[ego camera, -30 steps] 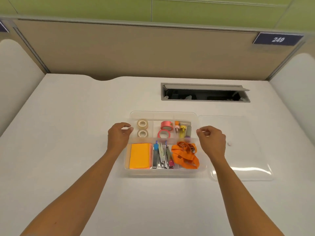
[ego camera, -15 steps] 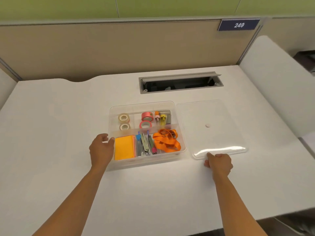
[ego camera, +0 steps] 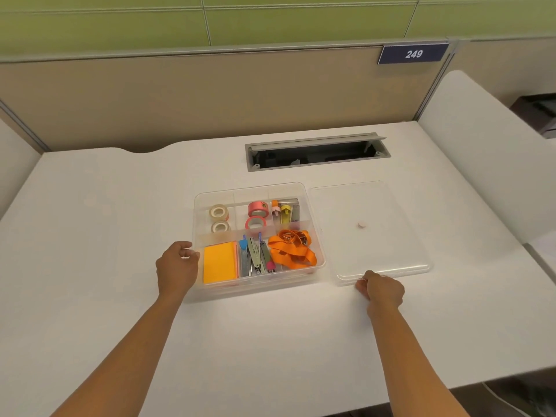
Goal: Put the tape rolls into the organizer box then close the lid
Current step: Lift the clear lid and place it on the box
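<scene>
Two hands on the white desk (ego camera: 120,224): left hand (ego camera: 177,267) loosely cupped beside the box (ego camera: 313,212) (touching, perhaps), right hand (ego camera: 381,288) pinching the lid (ego camera: 391,251).

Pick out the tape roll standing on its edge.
The far pink roll, in the box's back middle compartment: it stands upright, while the other three lie flat.

One text can be read: the white italic number "249" on a dark navy rectangular nameplate (ego camera: 413,54). The nameplate stands on the upper edge of the beige fabric partition panel (ego camera: 210,97), near the panel's right end, beyond the far right corner of the white counter (ego camera: 270,341). A small dark mark shows on the pink tape roll (ego camera: 257,208), too small to read.
</scene>
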The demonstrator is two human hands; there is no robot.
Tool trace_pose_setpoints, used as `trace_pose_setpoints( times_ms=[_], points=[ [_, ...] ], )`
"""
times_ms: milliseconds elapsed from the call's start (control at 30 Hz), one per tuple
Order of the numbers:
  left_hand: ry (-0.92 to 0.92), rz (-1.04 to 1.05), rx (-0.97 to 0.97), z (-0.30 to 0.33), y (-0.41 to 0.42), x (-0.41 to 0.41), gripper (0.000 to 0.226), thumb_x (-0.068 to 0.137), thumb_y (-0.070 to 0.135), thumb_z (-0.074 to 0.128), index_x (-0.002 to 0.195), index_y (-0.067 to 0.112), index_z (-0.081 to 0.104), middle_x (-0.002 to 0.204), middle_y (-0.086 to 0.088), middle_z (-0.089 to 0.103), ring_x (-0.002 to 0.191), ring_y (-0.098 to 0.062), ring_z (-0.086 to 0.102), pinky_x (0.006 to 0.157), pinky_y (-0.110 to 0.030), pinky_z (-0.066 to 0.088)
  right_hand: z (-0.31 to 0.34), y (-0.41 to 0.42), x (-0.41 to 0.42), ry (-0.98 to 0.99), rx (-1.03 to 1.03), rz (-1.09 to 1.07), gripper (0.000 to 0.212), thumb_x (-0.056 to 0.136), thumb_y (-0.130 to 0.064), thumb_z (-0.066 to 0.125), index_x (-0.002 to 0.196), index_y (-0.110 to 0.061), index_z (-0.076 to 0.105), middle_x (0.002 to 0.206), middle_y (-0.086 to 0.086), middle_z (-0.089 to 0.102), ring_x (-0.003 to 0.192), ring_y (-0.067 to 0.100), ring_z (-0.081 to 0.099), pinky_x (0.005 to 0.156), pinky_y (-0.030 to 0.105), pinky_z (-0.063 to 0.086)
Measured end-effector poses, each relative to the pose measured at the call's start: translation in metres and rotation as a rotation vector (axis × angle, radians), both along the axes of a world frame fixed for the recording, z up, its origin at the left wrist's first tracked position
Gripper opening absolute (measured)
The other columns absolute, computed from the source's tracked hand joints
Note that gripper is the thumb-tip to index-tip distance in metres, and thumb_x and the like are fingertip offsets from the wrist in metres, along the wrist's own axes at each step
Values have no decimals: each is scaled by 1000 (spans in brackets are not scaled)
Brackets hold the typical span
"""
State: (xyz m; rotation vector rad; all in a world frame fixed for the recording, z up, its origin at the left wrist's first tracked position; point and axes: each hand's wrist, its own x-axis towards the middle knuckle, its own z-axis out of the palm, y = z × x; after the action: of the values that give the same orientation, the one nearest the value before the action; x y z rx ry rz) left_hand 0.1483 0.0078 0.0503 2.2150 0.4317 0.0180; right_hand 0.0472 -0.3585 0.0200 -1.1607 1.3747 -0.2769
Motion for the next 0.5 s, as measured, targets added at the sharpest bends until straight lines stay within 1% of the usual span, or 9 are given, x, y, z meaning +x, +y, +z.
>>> trace_pose_setpoints(
  times_ms=[33, 100, 133, 200, 267, 300, 367, 433, 500],
  points=[
    [2, -2, 5, 0, 0, 0, 27, 89, 15, 61, 115, 7, 61, 108, -15, 69, 94, -36, 66, 88, -53, 54, 0, 1, 0, -65, 18, -25, 11, 69, 1, 60, 80, 3, 61, 73, 16, 65, 56, 24, 66, 63, 29, 57],
    [5, -6, 25, 1, -1, 0, 27, 89, 15, 61, 115, 7, 61, 108, -15, 69, 94, -35, 65, 87, -53, 54, 2, 2, 1, -190, 78, -88, 12, 67, 9, 55, 78, 3, 57, 77, 18, 59, 60, 25, 63, 56, 31, 57],
    [4, -8, 32, 1, -1, 0, 27, 89, 15, 61, 115, 7, 61, 108, -15, 69, 94, -35, 65, 87, -52, 54, 3, 1, 2, -240, 128, -108, 13, 68, 11, 55, 78, 2, 55, 79, 18, 58, 64, 25, 64, 58, 33, 57],
    [-2, -8, 40, 1, -1, 0, 26, 90, 15, 60, 115, 7, 60, 108, -15, 69, 95, -35, 64, 87, -52, 54, 7, -2, 3, -324, 244, -103, 12, 76, 10, 58, 84, 1, 55, 86, 16, 58, 73, 25, 66, 70, 38, 57],
    [-1, -11, 38, 1, -1, 0, 26, 89, 15, 61, 115, 7, 60, 109, -15, 69, 94, -35, 65, 87, -52, 54, 11, -6, 5, -399, 274, -58, 21, 84, 10, 58, 100, 0, 51, 96, 15, 60, 79, 26, 66, 81, 45, 55],
    [3, -17, 32, 0, 0, 0, 27, 89, 15, 61, 115, 7, 60, 109, -16, 69, 94, -35, 65, 87, -52, 54, 13, -7, 7, -439, 257, -43, 27, 85, 13, 55, 105, -3, 47, 98, 17, 61, 80, 28, 66, 82, 47, 54],
    [12, -25, 2, 0, 2, 1, 28, 89, 20, 63, 114, 9, 60, 109, -15, 69, 95, -35, 65, 87, -53, 54, 18, -8, 12, -507, 208, -41, 36, 84, 18, 50, 107, -9, 41, 96, 18, 61, 78, 31, 66, 76, 46, 56],
    [15, -11, -28, 0, 4, 0, 32, 88, 29, 64, 114, 11, 60, 111, -13, 68, 99, -33, 63, 89, -53, 53, 25, -9, 18, -528, 125, -51, 37, 84, 17, 49, 103, -13, 42, 90, 19, 62, 72, 30, 66, 68, 43, 58],
    [-6, 24, -14, 1, 6, -1, 36, 88, 38, 62, 114, 13, 60, 115, -10, 67, 104, -30, 60, 91, -49, 50, 30, -10, 24, -525, -19, -27, 31, 85, 13, 51, 97, -15, 46, 91, 20, 64, 69, 27, 68, 66, 41, 59]
  ],
)
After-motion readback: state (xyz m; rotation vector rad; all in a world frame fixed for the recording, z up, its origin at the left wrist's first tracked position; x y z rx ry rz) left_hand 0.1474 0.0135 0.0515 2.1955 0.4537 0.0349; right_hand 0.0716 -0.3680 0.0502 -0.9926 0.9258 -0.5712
